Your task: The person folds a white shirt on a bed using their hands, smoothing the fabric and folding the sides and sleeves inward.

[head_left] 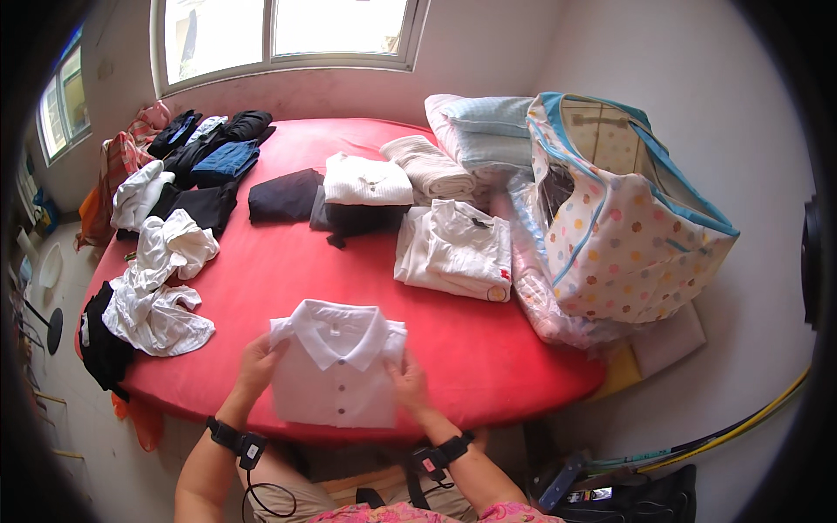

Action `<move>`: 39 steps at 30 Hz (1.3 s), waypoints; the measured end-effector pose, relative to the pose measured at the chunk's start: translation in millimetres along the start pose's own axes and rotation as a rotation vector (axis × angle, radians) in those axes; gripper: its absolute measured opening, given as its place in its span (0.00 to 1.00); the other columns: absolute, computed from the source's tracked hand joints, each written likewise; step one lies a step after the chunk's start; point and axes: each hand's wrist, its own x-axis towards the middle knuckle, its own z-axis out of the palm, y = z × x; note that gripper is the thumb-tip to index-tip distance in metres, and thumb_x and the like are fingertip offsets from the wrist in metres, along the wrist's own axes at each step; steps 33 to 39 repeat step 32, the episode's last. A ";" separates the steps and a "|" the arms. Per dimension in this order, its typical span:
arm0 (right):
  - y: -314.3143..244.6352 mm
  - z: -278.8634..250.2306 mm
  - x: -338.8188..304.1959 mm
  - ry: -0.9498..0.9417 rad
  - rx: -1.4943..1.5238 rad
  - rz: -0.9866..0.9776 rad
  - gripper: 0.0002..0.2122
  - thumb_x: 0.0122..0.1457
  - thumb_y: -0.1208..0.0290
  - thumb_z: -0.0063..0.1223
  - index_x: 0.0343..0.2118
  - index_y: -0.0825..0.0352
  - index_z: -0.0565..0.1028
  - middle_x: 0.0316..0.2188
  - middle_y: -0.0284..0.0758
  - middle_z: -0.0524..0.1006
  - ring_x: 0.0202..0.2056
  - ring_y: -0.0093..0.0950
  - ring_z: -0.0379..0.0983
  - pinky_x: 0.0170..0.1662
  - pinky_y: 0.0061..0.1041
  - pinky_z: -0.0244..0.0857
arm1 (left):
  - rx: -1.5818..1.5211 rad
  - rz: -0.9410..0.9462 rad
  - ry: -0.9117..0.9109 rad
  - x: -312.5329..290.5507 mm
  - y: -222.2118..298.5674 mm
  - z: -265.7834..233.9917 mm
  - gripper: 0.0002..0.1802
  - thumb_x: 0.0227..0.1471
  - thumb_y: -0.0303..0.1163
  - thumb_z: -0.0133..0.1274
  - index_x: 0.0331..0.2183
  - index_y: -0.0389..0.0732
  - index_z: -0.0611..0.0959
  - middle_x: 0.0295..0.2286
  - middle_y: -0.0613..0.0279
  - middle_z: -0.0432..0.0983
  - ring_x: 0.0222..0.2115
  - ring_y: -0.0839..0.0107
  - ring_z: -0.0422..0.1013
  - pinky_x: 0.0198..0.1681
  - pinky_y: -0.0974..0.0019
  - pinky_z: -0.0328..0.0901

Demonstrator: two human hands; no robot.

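A white collared shirt (pixel 324 383), folded into a neat rectangle with its collar and dark buttons facing up, is at the near edge of the red-covered bed (pixel 305 270). My left hand (pixel 259 359) grips its left side by the shoulder. On the opposite side, my right hand (pixel 408 383) pinches the shirt's right edge. Beyond it to the right lies a stack of folded white shirts (pixel 453 251). A folded white knit top (pixel 368 179) rests on dark folded clothes (pixel 283 197) further back.
Crumpled white clothes (pixel 161 305) and a black garment (pixel 103 349) lie along the left edge. Folded dark clothes and jeans (pixel 227 162) are behind them. A large polka-dot storage bag (pixel 623 235) stands open at right, beside pillows (pixel 484 131) and a beige folded blanket (pixel 429 167).
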 end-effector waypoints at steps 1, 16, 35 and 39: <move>-10.7 -11.4 4.5 0.005 0.001 -0.002 0.10 0.58 0.69 0.50 0.40 0.67 0.70 0.31 0.31 0.76 0.34 0.16 0.68 0.37 0.20 0.63 | 0.038 0.003 -0.035 6.3 9.9 13.1 0.13 0.55 0.29 0.49 0.41 0.34 0.78 0.32 0.66 0.76 0.32 0.80 0.70 0.35 0.74 0.66; -85.9 -200.4 178.4 0.444 -0.485 -0.304 0.12 0.59 0.69 0.47 0.43 0.71 0.69 0.34 0.42 0.76 0.35 0.33 0.72 0.40 0.27 0.63 | 0.273 0.272 -0.369 233.4 40.5 216.6 0.11 0.54 0.27 0.50 0.39 0.33 0.78 0.30 0.69 0.75 0.31 0.84 0.68 0.35 0.76 0.66; -24.8 -186.7 274.5 0.494 -1.258 -0.296 0.32 0.55 0.55 0.50 0.58 0.65 0.52 0.60 0.48 0.52 0.59 0.46 0.51 0.57 0.40 0.49 | 0.674 0.401 -0.214 263.0 -53.1 201.8 0.31 0.46 0.31 0.56 0.52 0.39 0.65 0.47 0.49 0.65 0.44 0.60 0.67 0.45 0.61 0.64; -24.8 -186.7 274.5 0.494 -1.258 -0.296 0.32 0.55 0.55 0.50 0.58 0.65 0.52 0.60 0.48 0.52 0.59 0.46 0.51 0.57 0.40 0.49 | 0.674 0.401 -0.214 263.0 -53.1 201.8 0.31 0.46 0.31 0.56 0.52 0.39 0.65 0.47 0.49 0.65 0.44 0.60 0.67 0.45 0.61 0.64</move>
